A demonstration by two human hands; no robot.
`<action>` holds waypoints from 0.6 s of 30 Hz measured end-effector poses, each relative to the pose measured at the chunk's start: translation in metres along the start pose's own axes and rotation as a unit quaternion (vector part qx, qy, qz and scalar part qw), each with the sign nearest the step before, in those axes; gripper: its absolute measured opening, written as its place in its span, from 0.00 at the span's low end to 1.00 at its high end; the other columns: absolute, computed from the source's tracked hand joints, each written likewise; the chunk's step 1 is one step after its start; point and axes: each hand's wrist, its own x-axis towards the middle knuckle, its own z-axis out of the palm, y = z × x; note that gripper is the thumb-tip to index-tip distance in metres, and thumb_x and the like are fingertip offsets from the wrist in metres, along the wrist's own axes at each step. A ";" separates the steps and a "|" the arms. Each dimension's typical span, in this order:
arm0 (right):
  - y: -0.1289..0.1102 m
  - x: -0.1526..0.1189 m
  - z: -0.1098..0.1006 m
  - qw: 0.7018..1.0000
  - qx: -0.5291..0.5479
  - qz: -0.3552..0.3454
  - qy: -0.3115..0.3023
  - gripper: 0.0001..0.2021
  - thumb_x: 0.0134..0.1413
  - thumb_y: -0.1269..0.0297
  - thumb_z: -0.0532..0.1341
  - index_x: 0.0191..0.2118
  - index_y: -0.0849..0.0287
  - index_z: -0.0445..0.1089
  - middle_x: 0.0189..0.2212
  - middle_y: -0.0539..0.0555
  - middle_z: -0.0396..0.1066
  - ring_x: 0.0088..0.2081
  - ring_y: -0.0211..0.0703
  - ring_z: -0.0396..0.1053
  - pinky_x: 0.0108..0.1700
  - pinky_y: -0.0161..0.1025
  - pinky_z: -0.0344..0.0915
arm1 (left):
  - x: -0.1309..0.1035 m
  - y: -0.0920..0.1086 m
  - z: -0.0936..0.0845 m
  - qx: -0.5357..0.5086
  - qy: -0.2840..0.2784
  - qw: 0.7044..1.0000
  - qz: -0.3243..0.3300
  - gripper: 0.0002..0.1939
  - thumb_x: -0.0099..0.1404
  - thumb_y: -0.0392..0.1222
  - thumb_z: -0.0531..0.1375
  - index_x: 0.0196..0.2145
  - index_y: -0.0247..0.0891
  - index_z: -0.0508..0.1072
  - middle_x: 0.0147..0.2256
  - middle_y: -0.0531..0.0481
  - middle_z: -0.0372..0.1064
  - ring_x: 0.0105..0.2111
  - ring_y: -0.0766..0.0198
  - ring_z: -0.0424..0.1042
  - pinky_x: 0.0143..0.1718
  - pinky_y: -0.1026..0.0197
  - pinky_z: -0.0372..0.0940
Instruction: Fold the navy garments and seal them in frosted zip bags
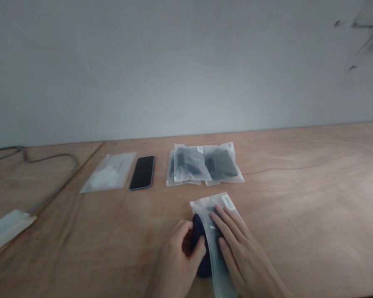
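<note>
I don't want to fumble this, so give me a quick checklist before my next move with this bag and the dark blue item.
1. Left hand gripping the dark blue item: ok.
2. Right hand lying on the frosted bag: ok.
3. Item fully inside the bag: not ok, part shows bare at its left edge.
4. Bag's interior free of snags: cannot tell, partly covered.
5. Phone apart from the bag: ok.

Dim greyish light, pale sheen on the table [338, 198] at right, soft detail.
</note>
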 end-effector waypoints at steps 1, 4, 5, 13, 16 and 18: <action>0.002 -0.002 0.002 1.000 -0.002 0.008 -0.009 0.30 0.73 0.66 0.53 0.76 0.59 0.52 0.74 0.60 0.56 0.74 0.60 0.55 0.67 0.61 0.68 | -0.001 -0.005 -0.005 -0.012 0.007 1.000 -0.012 0.07 0.68 0.46 0.59 0.36 0.42 0.73 0.35 0.48 0.77 0.35 0.56 0.78 0.38 0.57 0.73; 0.013 -0.011 0.004 0.999 -0.015 0.021 -0.029 0.29 0.73 0.64 0.55 0.75 0.55 0.54 0.75 0.59 0.54 0.74 0.59 0.53 0.68 0.61 0.67 | -0.003 -0.018 -0.019 -0.037 0.014 0.998 -0.045 0.09 0.68 0.48 0.59 0.40 0.42 0.73 0.37 0.47 0.79 0.36 0.55 0.80 0.39 0.56 0.75; 0.022 -0.016 0.002 0.999 -0.020 0.025 -0.031 0.29 0.73 0.64 0.55 0.75 0.53 0.55 0.75 0.57 0.53 0.75 0.59 0.51 0.68 0.61 0.66 | -0.004 -0.021 -0.022 -0.038 0.016 0.998 -0.045 0.09 0.69 0.48 0.59 0.40 0.42 0.73 0.37 0.47 0.79 0.36 0.55 0.81 0.39 0.56 0.75; 0.172 -0.086 -0.052 0.991 -0.072 0.116 -0.012 0.26 0.73 0.60 0.52 0.72 0.52 0.60 0.74 0.61 0.54 0.74 0.63 0.54 0.70 0.67 0.60 | -0.001 -0.018 0.006 -0.018 0.039 0.999 0.001 0.06 0.69 0.44 0.58 0.43 0.43 0.70 0.38 0.46 0.78 0.38 0.55 0.82 0.39 0.55 0.77; 0.199 -0.089 -0.072 0.989 -0.090 0.117 0.016 0.24 0.72 0.58 0.54 0.69 0.54 0.64 0.70 0.64 0.62 0.70 0.65 0.61 0.68 0.67 0.63 | 0.005 -0.015 0.037 -0.067 0.046 0.995 0.049 0.13 0.69 0.39 0.57 0.51 0.43 0.66 0.46 0.43 0.77 0.46 0.53 0.81 0.48 0.50 0.76; 0.191 -0.077 -0.079 0.991 -0.082 0.104 0.036 0.22 0.71 0.58 0.56 0.66 0.53 0.66 0.67 0.64 0.66 0.68 0.63 0.64 0.67 0.64 0.65 | 0.009 -0.008 0.058 -0.074 0.060 0.992 0.088 0.21 0.68 0.36 0.57 0.57 0.44 0.61 0.52 0.40 0.74 0.52 0.52 0.79 0.52 0.47 0.75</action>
